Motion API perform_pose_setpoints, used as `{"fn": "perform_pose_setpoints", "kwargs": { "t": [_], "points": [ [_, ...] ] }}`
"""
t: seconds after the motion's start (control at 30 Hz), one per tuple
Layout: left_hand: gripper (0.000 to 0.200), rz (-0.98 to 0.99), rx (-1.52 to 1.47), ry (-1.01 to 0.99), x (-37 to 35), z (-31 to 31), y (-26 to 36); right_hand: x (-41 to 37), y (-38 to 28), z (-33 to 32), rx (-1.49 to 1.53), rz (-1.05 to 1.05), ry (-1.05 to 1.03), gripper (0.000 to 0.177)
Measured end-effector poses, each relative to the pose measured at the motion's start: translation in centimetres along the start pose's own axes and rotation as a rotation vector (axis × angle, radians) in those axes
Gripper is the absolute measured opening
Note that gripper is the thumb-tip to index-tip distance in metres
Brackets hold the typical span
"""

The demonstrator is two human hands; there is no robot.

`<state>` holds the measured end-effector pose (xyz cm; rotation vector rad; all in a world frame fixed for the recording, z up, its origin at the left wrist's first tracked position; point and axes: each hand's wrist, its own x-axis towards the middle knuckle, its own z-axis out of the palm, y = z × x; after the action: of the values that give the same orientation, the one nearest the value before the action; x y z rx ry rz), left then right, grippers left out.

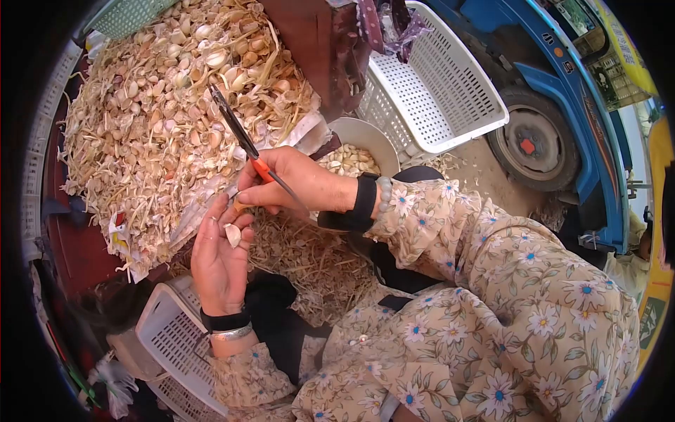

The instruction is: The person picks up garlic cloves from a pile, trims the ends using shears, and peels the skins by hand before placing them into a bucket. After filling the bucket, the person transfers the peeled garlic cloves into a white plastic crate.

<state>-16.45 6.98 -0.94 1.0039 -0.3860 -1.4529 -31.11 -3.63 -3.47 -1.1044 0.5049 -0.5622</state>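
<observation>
My half-open left hand (219,266), palm up, cradled a pale, wedge-shaped garlic clove (233,235), apparently preventing loss, while my right hand (302,180) firmly gripped an orange-and-black metal tool (261,169).

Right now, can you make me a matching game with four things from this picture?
Things:
1. single garlic clove
2. orange-handled tool
3. vehicle
4. round bucket

Places, colours and states:
A. mostly blue
B. held in the right hand
C. has many cloves inside
D. resting on the open left hand

Right pairs: 1-D, 2-B, 3-A, 4-C
</observation>
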Motion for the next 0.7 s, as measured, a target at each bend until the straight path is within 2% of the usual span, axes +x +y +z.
{"fn": "perform_pose_setpoints", "kwargs": {
  "t": [0.13, 0.23, 0.37, 0.4, 0.43, 0.53, 0.57, 0.6, 0.7],
  "points": [
    [0.042, 0.044, -0.051, -0.085, 0.0, 0.3, -0.3, -0.1, 0.1, 0.2, 0.026, -0.001, 0.0, 0.016],
    [0.04, 0.092, -0.043, 0.135, 0.2, 0.9, -1.1, -0.3, 0.3, 0.6, -0.085, -0.174, 0.094, 0.017],
    [0.034, 0.065, -0.113, 0.123, 1.2, 0.3, -2.4, -0.7, 0.1, 0.8, -0.631, -0.441, 0.127, 0.025],
    [0.033, 0.038, -0.138, 0.127, 1.5, -0.4, -2.8, -0.5, 0.4, 1.0, -0.704, -0.593, 0.117, 0.025],
    [0.031, 0.013, -0.163, 0.13, 1.8, -0.9, -3.0, -0.4, 0.8, 1.2, -0.762, -0.658, 0.097, 0.024],
    [0.031, -0.035, -0.371, -0.026, 1.4, -1.4, -3.3, -0.3, 1.4, 1.5, -0.854, -0.858, 0.033, 0.02],
    [0.032, -0.044, -0.424, -0.072, 1.3, -1.5, -3.3, -0.4, 1.4, 1.5, -0.875, -0.847, 0.018, 0.02],
    [0.032, -0.067, -0.421, 0.009, 1.2, -1.6, -3.4, -0.6, 1.3, 1.5, -0.895, -0.837, 0.003, 0.02],
    [0.032, -0.072, -0.423, -0.01, 1.1, -1.8, -3.2, -1.2, 0.9, 1.4, -0.908, -0.832, -0.037, 0.02]
  ]
}}
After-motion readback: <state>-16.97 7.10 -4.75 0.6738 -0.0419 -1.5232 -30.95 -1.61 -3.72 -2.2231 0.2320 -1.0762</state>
